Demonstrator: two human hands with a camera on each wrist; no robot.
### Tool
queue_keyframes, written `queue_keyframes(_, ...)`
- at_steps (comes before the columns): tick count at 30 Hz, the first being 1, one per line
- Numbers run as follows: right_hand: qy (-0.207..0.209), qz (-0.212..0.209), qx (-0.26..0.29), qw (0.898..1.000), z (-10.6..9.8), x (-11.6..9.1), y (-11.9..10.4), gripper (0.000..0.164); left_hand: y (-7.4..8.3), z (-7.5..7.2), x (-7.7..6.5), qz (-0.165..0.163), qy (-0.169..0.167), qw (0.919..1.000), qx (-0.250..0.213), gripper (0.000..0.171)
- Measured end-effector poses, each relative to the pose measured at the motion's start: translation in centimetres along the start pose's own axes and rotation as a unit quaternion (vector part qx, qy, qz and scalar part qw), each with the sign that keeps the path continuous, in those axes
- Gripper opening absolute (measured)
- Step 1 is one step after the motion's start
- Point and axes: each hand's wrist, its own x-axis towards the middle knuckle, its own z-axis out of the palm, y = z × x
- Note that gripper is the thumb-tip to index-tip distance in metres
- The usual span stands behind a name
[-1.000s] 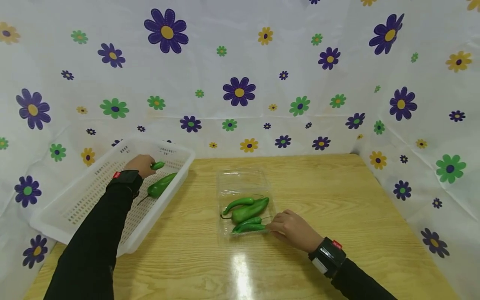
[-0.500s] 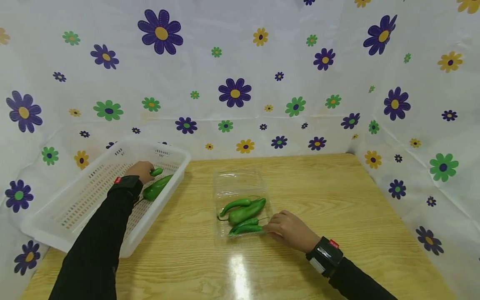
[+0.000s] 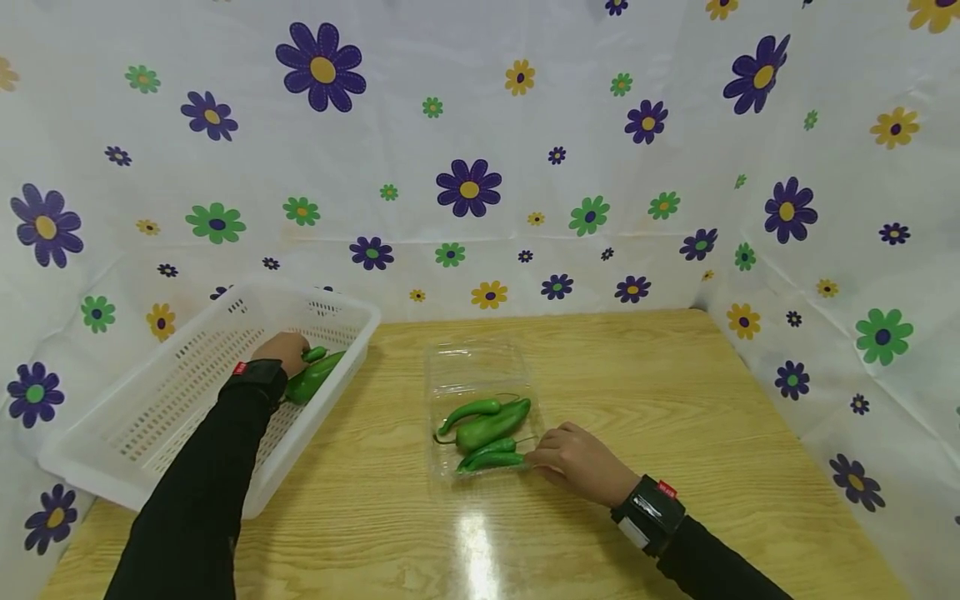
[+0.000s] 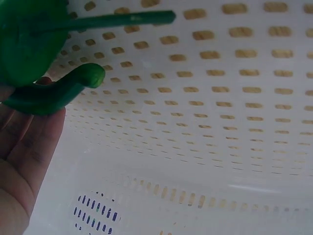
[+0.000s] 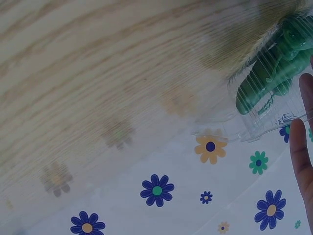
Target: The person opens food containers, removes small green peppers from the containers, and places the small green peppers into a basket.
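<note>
My left hand (image 3: 283,350) reaches into the white basket and holds a small green chili pepper (image 3: 315,354). In the left wrist view the fingers curl round the curved chili (image 4: 61,93). Right beside it in the basket lies a larger green pepper (image 3: 309,383), its stem (image 4: 122,20) pointing across the left wrist view. My right hand (image 3: 581,462) pinches the near right edge of a clear plastic clamshell box (image 3: 480,358). Inside that box lie a big green pepper (image 3: 487,429) and several slimmer chilies (image 3: 491,460). The box's lid is folded back.
The white perforated basket (image 3: 97,442) stands on the left of the wooden table (image 3: 637,375), against a flower-print sheet (image 3: 480,100) that hangs behind and at both sides. Wood surface stretches between basket and box and to the right of the box.
My left hand has moved toward me in the basket with the chili, bringing it close against the larger pepper. My right hand keeps its hold on the box. The head view has shifted slightly.
</note>
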Motion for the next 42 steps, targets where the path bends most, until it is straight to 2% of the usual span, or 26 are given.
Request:
queue_keyframes(6, -0.001, 0.002, 0.005, 1.0, 0.1, 0.0, 0.0, 0.023, -0.1, -0.1, -0.2, 0.008, 0.004, 0.9999, 0.01, 0.018)
queue_keyframes(15, 0.003, -0.003, 0.006, 1.0, 0.4, 0.0, 0.0, 0.024, -0.4, 0.2, -0.3, -0.003, 0.014, 0.9998, 0.016, 0.022)
queue_keyframes(24, 0.003, 0.0, 0.008, 1.0, 0.6, -0.3, 0.0, 0.025, 1.1, -0.3, -1.4, -0.017, 0.008, 0.9998, 0.005, 0.021)
queue_keyframes(33, 0.008, -0.003, 0.01, 1.0, 0.4, -0.1, 0.0, 0.023, 0.4, 0.1, -1.2, -0.02, 0.027, 0.9994, 0.011, 0.026)
queue_keyframes(42, 0.008, -0.007, 0.006, 1.0, 0.4, -0.1, 0.2, 0.024, 0.3, -0.1, -1.1, -0.015, 0.031, 0.9993, 0.017, 0.026)
